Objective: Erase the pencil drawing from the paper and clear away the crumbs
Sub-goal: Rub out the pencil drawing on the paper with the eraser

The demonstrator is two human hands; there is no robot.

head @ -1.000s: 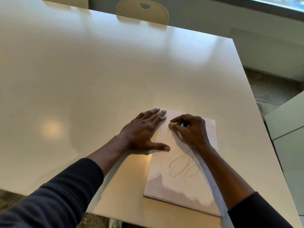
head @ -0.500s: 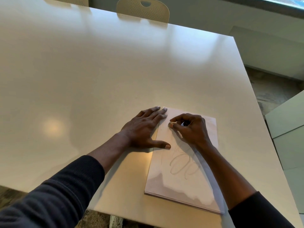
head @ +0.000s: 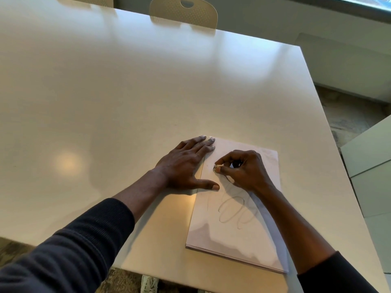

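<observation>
A head-worn camera looked down at a person's 2 hands working on a sheet of paper (head: 222, 240), the top of a thin stack lying near the front right part of a large, glossy white table (head: 148, 92). The left hand (head: 186, 163) lay flat with its fingers straight and close together. Its palm rested on the table just beside the paper's left edge, its fingertips reached the sheet's far left corner, and its thumb spread out onto the sheet, so it seemed to be pinning the paper down and gripped nothing. The right hand (head: 245, 170) sat over the upper half of the sheet with its fingers curled, thumb and forefinger pinching a small pale eraser (head: 216, 168) whose tip met the paper not far from the left edge. Below that hand, toward the person, the pencil drawing (head: 234, 210) showed as several faint grey loops, with a thin line running down nearer the left edge; part of it was hidden under the right wrist. From this, the erasing looked to be at an early or middle stage: the patch around the eraser appeared blank, but the loops were there to be rubbed out. No crumbs could be made out, so sweeping them away appeared to be a step not yet done. A perforated beige chair (head: 184, 12) stood at the table's far side.
</observation>
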